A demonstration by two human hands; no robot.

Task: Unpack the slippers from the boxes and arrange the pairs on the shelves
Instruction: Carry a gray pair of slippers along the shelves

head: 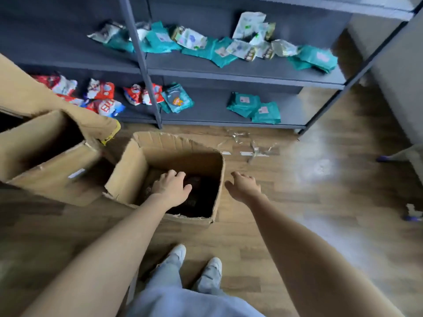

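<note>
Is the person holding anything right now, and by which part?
Nothing. The right hand is open and empty beside the cardboard box. The left hand reaches inside over dark contents, fingers loose, gripping nothing.

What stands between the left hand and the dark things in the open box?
Nothing visible. The left hand is inside the open box, over the dark contents. Only the right hand is outside, past the box's right wall.
</note>
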